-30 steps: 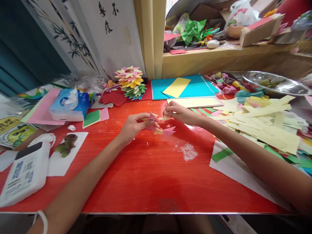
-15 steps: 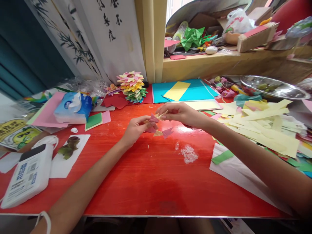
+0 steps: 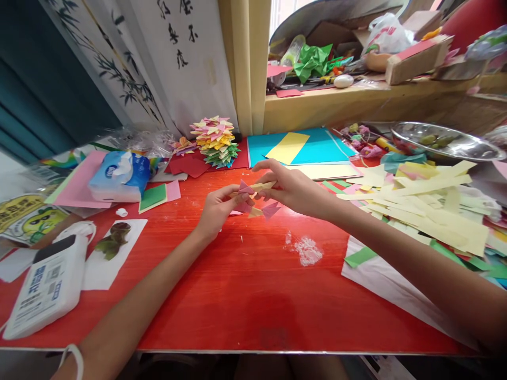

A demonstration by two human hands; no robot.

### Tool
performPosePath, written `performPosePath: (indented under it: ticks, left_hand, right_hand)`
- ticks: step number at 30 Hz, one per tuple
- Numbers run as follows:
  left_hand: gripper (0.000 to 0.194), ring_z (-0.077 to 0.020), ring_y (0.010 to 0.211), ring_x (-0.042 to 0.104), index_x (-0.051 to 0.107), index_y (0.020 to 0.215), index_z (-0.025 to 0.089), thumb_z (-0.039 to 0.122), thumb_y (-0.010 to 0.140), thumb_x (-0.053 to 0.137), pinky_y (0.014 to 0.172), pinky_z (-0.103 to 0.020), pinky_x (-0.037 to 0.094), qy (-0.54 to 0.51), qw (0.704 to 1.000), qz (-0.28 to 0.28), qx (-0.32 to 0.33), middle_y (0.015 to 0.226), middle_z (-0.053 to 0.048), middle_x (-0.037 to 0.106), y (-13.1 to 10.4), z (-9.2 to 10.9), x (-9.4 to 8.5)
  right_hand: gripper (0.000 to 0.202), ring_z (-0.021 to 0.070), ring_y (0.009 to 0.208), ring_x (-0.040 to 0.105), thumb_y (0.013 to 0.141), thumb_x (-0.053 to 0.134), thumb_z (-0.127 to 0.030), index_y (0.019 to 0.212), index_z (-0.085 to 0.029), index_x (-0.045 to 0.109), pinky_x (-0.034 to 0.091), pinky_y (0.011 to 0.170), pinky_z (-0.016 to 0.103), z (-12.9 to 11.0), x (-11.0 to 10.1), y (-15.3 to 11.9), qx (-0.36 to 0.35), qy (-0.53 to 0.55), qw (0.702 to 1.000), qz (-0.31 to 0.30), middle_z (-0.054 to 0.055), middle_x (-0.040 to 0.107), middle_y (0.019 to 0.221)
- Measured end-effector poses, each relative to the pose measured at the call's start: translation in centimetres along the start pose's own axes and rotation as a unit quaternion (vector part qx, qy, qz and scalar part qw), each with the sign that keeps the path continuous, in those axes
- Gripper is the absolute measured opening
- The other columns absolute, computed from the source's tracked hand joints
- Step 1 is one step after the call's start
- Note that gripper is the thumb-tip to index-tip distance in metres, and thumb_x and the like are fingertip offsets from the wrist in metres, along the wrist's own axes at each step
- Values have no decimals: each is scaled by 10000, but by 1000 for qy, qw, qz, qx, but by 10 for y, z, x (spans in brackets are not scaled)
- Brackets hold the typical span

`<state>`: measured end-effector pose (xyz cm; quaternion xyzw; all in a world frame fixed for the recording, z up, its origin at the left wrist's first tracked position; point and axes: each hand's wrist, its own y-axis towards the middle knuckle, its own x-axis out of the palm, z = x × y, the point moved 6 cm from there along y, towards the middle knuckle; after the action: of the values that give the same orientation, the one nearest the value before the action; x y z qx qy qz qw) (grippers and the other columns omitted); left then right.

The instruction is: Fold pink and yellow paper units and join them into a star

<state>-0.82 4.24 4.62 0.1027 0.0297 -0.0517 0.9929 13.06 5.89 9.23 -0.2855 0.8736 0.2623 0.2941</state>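
Above the middle of the red table, my left hand (image 3: 219, 210) pinches a chain of folded paper pieces (image 3: 270, 210) in pink and pale yellow. My right hand (image 3: 291, 187) closes its fingertips on a pale yellow folded paper piece (image 3: 263, 186) at the chain's upper side, touching a pink piece there. My fingers hide part of the chain, and I cannot tell whether the yellow piece is joined to it. Behind my hands stands a round stacked paper model (image 3: 217, 141) of pink, yellow and green folded pieces.
Yellow and green paper strips (image 3: 431, 203) heap at the right, near a metal bowl (image 3: 446, 141). A blue sheet (image 3: 317, 145) bears a yellow rectangle (image 3: 288, 148). At left lie a tissue pack (image 3: 119, 177) and a white box-shaped device (image 3: 43, 287). The red table's (image 3: 222, 311) front edge is close.
My right hand has tilted and shifted slightly, its index finger now raised and arched. The chain has turned a little and its hanging part sits higher, nearer my fingers. My left hand has moved slightly left.
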Motion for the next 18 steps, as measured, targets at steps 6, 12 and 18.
performPosePath:
  ticks: [6,12,18]
  left_hand:
    - [192,-140,703,615,646,816,156,318,722,606,674,-254,484,-14,999,26,15,750,-30,669,-2,0,1]
    - [207,-140,683,620,644,810,165,341,705,619,683,-271,499,-25,997,62,32,737,-24,664,-4,5,0]
    - [184,-136,655,616,641,783,162,332,719,607,671,-280,518,-21,996,75,52,711,-19,658,-7,12,1]
  right_hand:
    - [103,144,748,560,841,431,-193,922,-171,490,389,602,256,-8,-11,-1,-9,-66,998,19,50,616,853]
    - [102,152,762,557,816,470,-210,877,-178,546,378,625,261,-17,-19,-3,-36,-80,995,37,38,617,844]
    - [131,123,669,537,809,464,-192,844,-171,588,354,601,246,-27,-18,-5,-61,-91,992,62,12,604,711]
